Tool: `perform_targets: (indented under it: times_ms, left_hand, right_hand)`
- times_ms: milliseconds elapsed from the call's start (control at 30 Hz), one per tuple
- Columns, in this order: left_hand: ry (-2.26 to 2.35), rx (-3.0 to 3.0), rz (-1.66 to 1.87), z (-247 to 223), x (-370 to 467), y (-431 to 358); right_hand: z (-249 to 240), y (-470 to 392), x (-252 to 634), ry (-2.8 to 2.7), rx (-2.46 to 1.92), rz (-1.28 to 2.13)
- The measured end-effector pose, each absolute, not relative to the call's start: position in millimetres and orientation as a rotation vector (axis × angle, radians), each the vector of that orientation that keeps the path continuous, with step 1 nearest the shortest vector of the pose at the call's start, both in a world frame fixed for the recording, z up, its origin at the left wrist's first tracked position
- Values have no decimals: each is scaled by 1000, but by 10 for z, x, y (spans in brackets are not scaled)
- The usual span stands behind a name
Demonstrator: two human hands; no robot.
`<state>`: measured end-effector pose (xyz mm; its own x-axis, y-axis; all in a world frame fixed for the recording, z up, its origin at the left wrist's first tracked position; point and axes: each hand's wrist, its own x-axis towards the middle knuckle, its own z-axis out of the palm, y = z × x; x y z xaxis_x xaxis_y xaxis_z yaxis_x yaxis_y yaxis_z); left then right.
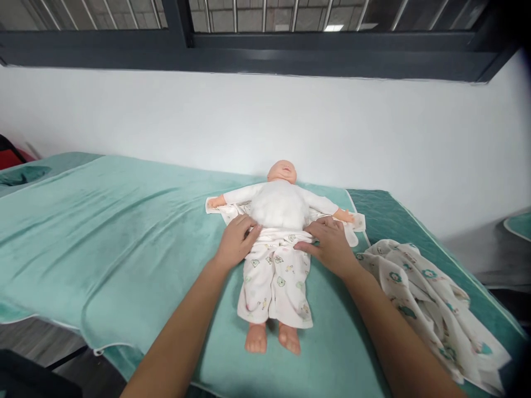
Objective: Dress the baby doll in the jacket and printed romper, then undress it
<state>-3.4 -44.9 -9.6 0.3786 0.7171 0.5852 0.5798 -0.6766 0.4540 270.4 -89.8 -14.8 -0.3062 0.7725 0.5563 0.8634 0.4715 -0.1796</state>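
Observation:
A baby doll [282, 172] lies on its back with its arms spread and its bare feet toward me. White printed pants [276, 279] cover its legs up to the waist, and its torso is plain white. Beneath the arms a printed shirt [359, 222] lies spread out. My left hand [240, 237] is closed at the left side of the waistband, thumb against the cloth. At the right side of the waistband, my right hand [327, 240] has its fingers bent around the cloth edge, with the thumb on the front of the pants.
Under the doll is a green sheet [136, 237] over a padded surface. A crumpled printed cloth [427, 298] lies at the right. Behind are a white wall [166, 116] and a dark barred window frame [332, 58].

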Motion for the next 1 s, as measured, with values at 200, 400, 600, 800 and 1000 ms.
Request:
perform_targets:
  times_ms: [200, 400, 600, 800, 1000]
  left_hand:
    - [1219, 2516, 1169, -104, -45, -598]
    - [1191, 2618, 1311, -148, -12, -598]
    - [1137, 2661, 1472, -196, 9, -618]
    - [1134, 2544, 1305, -150, 9, -603]
    - [1080, 2252, 1239, -153, -66, -730]
  right_hand:
    - [-178, -932, 2576, -2044, -1405, -373]
    - [-197, -996, 2455, -1973, -1444, -554]
    - [-191, -1029, 2353, -1891, -1505, -565]
    - [-226, -986, 2424, -1855, -1460, -14]
    - [-244, -1043, 2522, -1813, -1267, 341]
